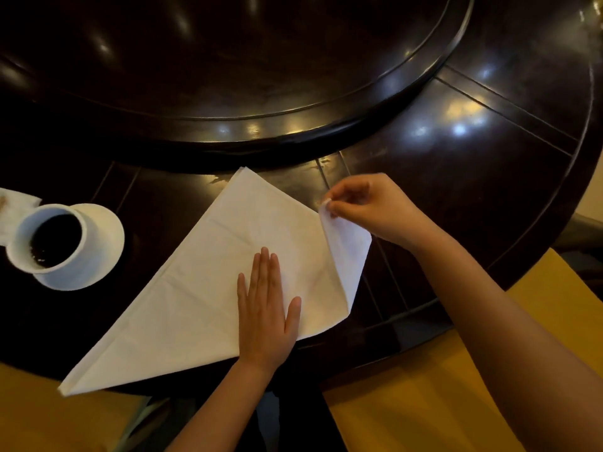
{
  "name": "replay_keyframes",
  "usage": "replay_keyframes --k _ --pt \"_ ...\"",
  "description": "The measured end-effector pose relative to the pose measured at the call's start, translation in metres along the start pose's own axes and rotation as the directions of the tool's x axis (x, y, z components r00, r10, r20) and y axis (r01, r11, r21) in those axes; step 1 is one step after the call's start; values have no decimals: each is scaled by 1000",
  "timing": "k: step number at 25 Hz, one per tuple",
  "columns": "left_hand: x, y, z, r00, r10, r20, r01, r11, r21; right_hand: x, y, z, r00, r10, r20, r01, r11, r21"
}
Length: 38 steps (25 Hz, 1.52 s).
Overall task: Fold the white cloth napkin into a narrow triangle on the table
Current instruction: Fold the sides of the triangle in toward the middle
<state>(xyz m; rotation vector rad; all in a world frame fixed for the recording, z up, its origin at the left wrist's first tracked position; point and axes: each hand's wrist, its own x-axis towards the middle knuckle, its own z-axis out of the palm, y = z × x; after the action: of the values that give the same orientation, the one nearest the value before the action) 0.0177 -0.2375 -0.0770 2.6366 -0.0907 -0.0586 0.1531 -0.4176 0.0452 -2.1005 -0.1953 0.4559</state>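
Napkin (228, 272) lies as a wide triangle — left hand (266, 308) flat on it, right hand (365, 203) pinching its lifted corner — narrowing folds remain.

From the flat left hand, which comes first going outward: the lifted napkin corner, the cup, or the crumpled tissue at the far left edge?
1. Napkin corner, up to the right of the left hand, pinched by the right hand.
2. Cup, to the left on its saucer.
3. Tissue, beyond the cup at the left edge.

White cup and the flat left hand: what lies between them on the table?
In the head view, only napkin lies between cup and left hand, past a dark strip of bare table.
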Motion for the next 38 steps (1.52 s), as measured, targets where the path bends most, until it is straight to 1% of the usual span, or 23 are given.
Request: replay_keyframes --k 3,6,8,11,14,17,19,20,21,22,23,24,25,26,27,29,31,34,36,38 --pt "-1 -4 2 998 -7 -58 1 996 -93 50 -9 27 998 -55 -11 55 998 -35" --pt "-2 -5 3 997 -12 -81 4 995 -97 89 -9 55 1000 -7 -23 6 999 -34" --pt "-2 -4 3 997 -20 -69 16 998 -64 107 -4 70 999 26 -25 -27 998 -53" --pt "1 -2 4 998 -46 -48 48 998 48 125 6 84 998 36 -42 -41 993 -111" --pt "4 -1 5 998 -52 28 48 991 126 135 15 93 997 40 -73 -53 982 -180" --pt "6 -1 5 990 -91 111 69 980 187 139 19 97 995 34 -95 -56 969 -239" --pt "7 0 5 982 -117 146 81 970 228 136 16 97 996 -4 -92 -23 955 -295" --pt "8 0 5 982 -118 148 79 966 244 131 15 96 994 -55 -94 17 931 -364" --pt "8 1 6 984 -112 139 73 964 255 121 17 96 983 -156 -98 93 878 -470" --pt "8 1 7 986 -104 133 66 962 263 108 22 97 956 -286 -68 196 791 -580" --pt "7 1 8 987 -97 127 59 960 274 92 29 99 924 -381 25 303 694 -652" --pt "8 1 9 988 -94 123 55 956 287 77 38 102 898 -409 160 400 611 -683" --pt "8 0 10 989 -90 121 49 951 305 64 48 106 884 -373 281 457 569 -684" --pt "8 0 10 989 -83 125 39 946 322 57 58 109 882 -313 351 470 561 -682" --pt "8 -1 10 989 -75 131 28 942 334 56 66 112 888 -269 373 459 566 -685" --pt "2 -3 7 986 -49 158 -8 938 346 63 71 114 909 -247 335 416 555 -721" --pt "-14 -8 4 983 7 185 -74 931 356 75 66 114 931 -216 293 364 530 -766" --pt "-35 -18 4 979 64 194 -127 934 334 97 56 116 954 -176 243 299 511 -806" --pt "-37 -21 3 977 60 206 -127 936 328 97 50 116 959 -185 217 282 505 -816" --pt "-37 -20 2 977 58 207 -122 942 314 70 49 113 950 -246 192 299 546 -783"
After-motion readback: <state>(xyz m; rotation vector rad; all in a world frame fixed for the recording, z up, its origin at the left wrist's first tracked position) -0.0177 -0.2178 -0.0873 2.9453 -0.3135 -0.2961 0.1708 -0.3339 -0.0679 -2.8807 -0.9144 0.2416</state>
